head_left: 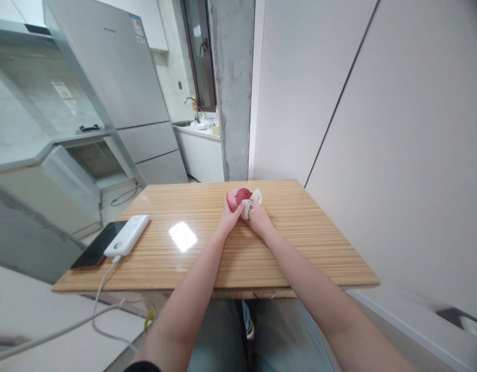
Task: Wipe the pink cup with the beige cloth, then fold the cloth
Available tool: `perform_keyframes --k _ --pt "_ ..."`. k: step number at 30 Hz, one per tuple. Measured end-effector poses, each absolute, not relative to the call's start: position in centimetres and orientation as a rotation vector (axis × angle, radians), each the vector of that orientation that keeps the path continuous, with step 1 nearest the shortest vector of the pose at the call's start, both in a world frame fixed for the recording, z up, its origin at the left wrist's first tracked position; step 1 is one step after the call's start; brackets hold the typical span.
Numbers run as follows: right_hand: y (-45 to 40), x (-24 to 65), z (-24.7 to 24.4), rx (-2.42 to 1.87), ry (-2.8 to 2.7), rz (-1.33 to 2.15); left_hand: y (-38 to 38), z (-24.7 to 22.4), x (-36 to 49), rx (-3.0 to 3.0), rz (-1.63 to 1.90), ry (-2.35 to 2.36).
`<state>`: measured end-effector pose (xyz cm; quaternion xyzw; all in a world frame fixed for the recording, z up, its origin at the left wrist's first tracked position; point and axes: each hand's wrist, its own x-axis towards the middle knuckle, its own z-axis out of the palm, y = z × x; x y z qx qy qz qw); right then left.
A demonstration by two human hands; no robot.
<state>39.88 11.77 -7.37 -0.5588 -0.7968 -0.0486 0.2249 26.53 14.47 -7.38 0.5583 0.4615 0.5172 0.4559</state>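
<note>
Left fingers grip a pink cup, right fingers a white cloth. Cup's probably light, kinda slick; grab it at 9 o'clock.

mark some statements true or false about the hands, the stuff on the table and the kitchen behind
1. The left hand holds a pink cup. True.
2. The right hand is bare of anything. False: the right hand holds a white cloth at the cup.
3. A white power bank and a dark phone lie at the left of the table. True.
4. Nothing is plugged into the power bank. False: a white cable runs from its near end.
5. The fridge is to the right of the window. False: the fridge is to the left of the window.
</note>
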Motion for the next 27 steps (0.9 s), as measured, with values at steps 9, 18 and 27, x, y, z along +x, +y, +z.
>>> perform_keyframes --k 9,18,27 --pt "11.7 39.2 -7.3 -1.491 -2.198 -0.166 14.3 -6.6 25.1 1.583 1.43 1.299" --pt "11.5 39.2 -7.2 -1.512 -2.121 -0.123 14.1 -7.5 26.9 1.412 1.468 1.063" --pt "11.6 39.9 -6.5 -1.356 -2.248 -0.172 15.6 -7.0 24.8 1.355 1.444 1.25"
